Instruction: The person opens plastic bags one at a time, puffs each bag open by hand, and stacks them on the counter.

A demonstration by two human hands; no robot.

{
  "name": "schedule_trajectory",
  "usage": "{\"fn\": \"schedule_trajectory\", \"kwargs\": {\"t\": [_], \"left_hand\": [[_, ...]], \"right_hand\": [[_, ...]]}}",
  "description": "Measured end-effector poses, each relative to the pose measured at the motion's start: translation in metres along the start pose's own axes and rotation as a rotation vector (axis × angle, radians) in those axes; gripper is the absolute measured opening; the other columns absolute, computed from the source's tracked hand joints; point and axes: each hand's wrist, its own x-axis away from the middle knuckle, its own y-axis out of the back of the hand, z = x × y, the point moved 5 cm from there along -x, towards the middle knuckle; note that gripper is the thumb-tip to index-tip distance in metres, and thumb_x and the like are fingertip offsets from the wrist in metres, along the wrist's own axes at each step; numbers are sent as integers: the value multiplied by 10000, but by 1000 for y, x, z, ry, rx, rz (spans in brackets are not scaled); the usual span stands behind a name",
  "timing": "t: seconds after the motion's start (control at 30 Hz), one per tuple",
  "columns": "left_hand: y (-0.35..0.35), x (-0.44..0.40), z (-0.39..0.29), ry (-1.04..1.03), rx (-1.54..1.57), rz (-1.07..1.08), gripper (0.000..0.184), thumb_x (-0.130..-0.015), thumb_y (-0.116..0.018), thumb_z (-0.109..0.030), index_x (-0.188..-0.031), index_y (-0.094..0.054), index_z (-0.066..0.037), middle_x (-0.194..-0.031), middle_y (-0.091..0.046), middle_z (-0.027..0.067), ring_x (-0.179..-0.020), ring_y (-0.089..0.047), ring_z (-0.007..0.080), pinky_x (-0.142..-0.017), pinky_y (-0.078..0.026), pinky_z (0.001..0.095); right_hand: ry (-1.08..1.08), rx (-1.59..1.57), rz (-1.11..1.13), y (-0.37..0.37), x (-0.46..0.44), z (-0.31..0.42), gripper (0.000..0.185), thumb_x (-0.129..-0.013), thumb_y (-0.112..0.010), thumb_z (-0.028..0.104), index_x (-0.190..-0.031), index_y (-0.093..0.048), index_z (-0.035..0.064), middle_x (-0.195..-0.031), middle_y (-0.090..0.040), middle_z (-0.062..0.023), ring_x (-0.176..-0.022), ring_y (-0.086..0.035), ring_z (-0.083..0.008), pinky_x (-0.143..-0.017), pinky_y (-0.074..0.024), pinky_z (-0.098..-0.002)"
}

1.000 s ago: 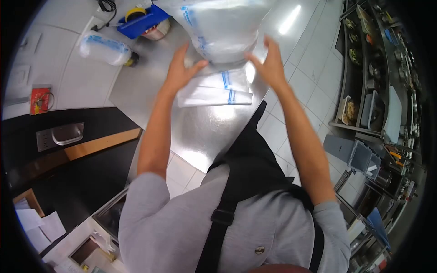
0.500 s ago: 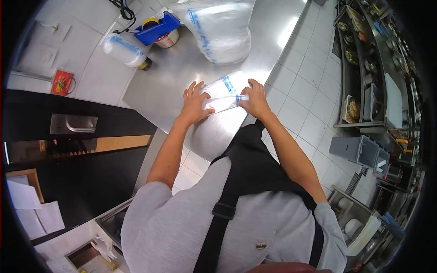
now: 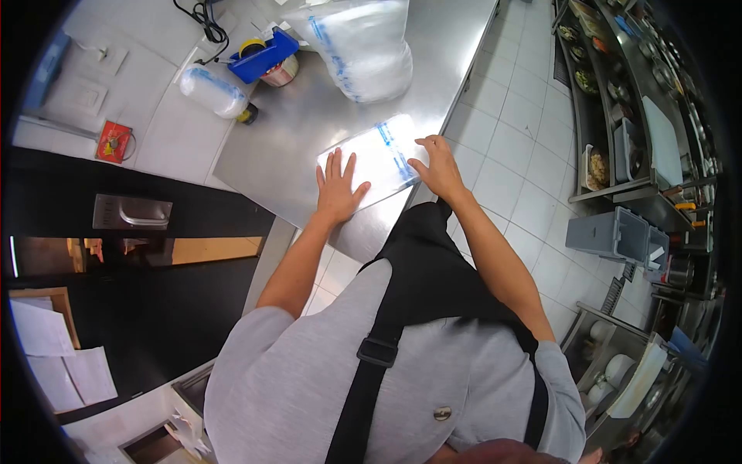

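Note:
A flat, clear plastic bag (image 3: 375, 155) with a blue printed band lies on the steel table (image 3: 297, 116), near its front right edge. My left hand (image 3: 338, 189) rests palm down with fingers spread on the bag's left part. At the opposite end, my right hand (image 3: 439, 168) is at the bag's right edge, its thumb and forefinger apart; whether the fingertips press on the plastic is hard to tell. Beyond the hands stands a large, full-looking clear bag (image 3: 367, 58) with blue print.
By the wall are a wrapped plastic roll (image 3: 212, 91), a blue tape dispenser (image 3: 263, 56) and a tin (image 3: 282, 72). A black door (image 3: 154, 309) stands left. Shelves with food trays (image 3: 595, 166) and a grey bin (image 3: 607, 234) line the right, across a tiled floor.
The folded-over front part of the plastic bag now lies flat. My left hand has moved from a curled hold to palm down on it; my right hand's fingers have loosened at the edge.

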Motion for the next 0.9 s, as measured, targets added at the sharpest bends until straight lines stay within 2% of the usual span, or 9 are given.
{"fn": "schedule_trajectory", "kwargs": {"t": [0.17, 0.37, 0.47, 0.5, 0.6, 0.63, 0.67, 0.77, 0.9], "left_hand": [[-38, -30, 33, 115, -67, -3, 661, -956, -562, -471, -1479, -445, -85, -1569, -327, 229, -1477, -259, 400, -1205, -109, 598], [-33, -49, 57, 135, 48, -312, 401, -936, -636, -227, -1300, -618, -60, -1392, -479, 205, -1367, -394, 381, -1161, -236, 551], [-35, -50, 61, 138, 230, -400, 240, -913, -660, -157, -1120, -682, -39, -1343, -523, 196, -1347, -418, 385, -1149, -257, 537], [-36, -48, 64, 154, 271, -414, 205, -901, -669, -137, -1079, -681, -35, -1329, -535, 192, -1345, -421, 386, -1147, -262, 534], [-39, -50, 72, 182, 382, -471, 111, -839, -717, -77, -926, -655, -44, -1275, -577, 171, -1342, -431, 378, -1136, -269, 530], [-35, -50, 66, 161, 316, -475, 115, -829, -725, -80, -910, -648, -53, -1278, -576, 167, -1336, -438, 374, -1136, -265, 531], [-29, -48, 62, 140, 251, -483, 121, -819, -733, -83, -893, -640, -62, -1281, -575, 162, -1330, -445, 370, -1135, -261, 532], [-6, -54, 50, 76, 137, -541, 178, -756, -756, -67, -846, -604, -94, -1161, -621, 119, -1247, -514, 324, -1097, -277, 519], [9, -74, 52, 79, 128, -455, 191, -733, -741, -43, -851, -603, -102, -954, -638, 74, -1048, -583, 291, -1003, -342, 476]], "right_hand": [[32, 14, -131, -4, 23, -40, 486, -833, -769, 231, -1239, -621, 7, -1223, -560, -267, -1214, -512, -443, -1048, -420, -476], [-474, 92, -185, 5, 183, -216, 425, -802, -769, 340, -1064, -702, 13, -1025, -694, -209, -973, -670, -358, -841, -541, -437], [-714, 422, 67, -12, 365, -323, 424, -847, -680, 435, -932, -739, 24, -1006, -724, -200, -945, -673, -390, -832, -530, -493], [-569, 748, 577, -36, 430, -360, 441, -906, -588, 474, -839, -759, 73, -914, -738, -156, -882, -685, -359, -782, -528, -484], [-869, 460, 684, -49, 599, -339, 281, -881, -623, 320, -700, -718, 128, -695, -698, -97, -613, -656, -294, -576, -495, -477], [-833, 492, 410, -44, 637, -306, 221, -847, -643, 239, -654, -677, 136, -630, -647, -97, -565, -623, -285, -539, -468, -465], [-1074, 383, 580, -35, 679, -296, 224, -847, -637, 241, -654, -677, 134, -632, -648, -98, -568, -624, -287, -541, -468, -466], [-1316, 243, 666, -20, 702, -276, 231, -847, -622, 246, -655, -675, 129, -638, -652, -99, -578, -628, -293, -547, -466, -471], [-1215, 242, 622, -12, 661, -283, 243, -847, -601, 252, -655, -673, 123, -646, -657, -101, -591, -633, -300, -554, -463, -478]]}}
